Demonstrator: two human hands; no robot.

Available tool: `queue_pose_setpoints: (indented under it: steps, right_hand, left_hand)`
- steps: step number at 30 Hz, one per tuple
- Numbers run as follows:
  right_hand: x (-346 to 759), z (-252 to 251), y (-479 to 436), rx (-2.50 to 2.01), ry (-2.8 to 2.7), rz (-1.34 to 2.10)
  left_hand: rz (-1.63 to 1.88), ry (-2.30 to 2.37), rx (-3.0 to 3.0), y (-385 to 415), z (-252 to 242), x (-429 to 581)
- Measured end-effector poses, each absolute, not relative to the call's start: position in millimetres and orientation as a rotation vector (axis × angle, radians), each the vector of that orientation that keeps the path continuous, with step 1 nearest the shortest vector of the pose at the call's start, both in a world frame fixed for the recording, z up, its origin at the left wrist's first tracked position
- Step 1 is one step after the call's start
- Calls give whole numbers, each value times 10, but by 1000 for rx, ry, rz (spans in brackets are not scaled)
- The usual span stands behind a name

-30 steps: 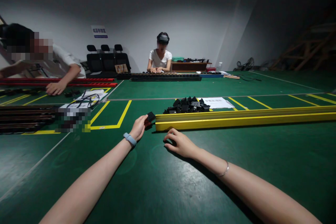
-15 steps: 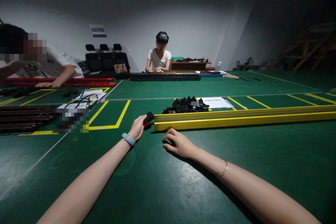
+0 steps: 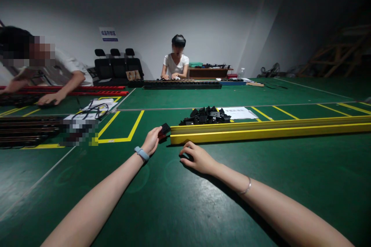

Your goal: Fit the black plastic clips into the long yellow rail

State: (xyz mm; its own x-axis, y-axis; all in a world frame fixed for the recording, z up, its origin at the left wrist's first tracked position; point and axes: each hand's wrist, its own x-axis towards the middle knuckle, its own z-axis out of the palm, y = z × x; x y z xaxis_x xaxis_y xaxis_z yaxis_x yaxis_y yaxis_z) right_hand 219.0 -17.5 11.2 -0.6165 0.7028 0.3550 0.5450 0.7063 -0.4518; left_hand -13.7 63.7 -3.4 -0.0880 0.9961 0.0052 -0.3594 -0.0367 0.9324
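My left hand (image 3: 152, 140), with a pale blue band at the wrist, is closed on a small black block-like piece (image 3: 165, 128). That piece is at the left end of a long yellow rail (image 3: 261, 131); whether the two touch I cannot tell. My right hand (image 3: 198, 158) rests on the green table just in front of the rail. Its fingers are curled, with a gap between thumb and fingertips and nothing visible in it. Behind the rail lies a heap of similar black pieces (image 3: 204, 115).
A white paper sheet (image 3: 237, 113) lies beside the heap. Dark rails (image 3: 26, 131) and black straps (image 3: 92, 112) lie at left. One co-worker (image 3: 66, 73) leans over red rails (image 3: 110, 93); another person (image 3: 176, 63) sits at the back behind black rails (image 3: 182, 85).
My two hands, the black piece and the yellow rail have stayed in place. At left, the co-worker's hands have shifted, the nearer one now down on dark items.
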Motion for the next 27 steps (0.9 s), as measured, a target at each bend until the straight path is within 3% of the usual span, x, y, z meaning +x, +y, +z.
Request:
queue_pose_setpoints:
  steps: [27]
  right_hand:
    - [2172,145,-194,-881,-2394,331]
  left_hand:
    - [1458,966,894,643,-47,-145]
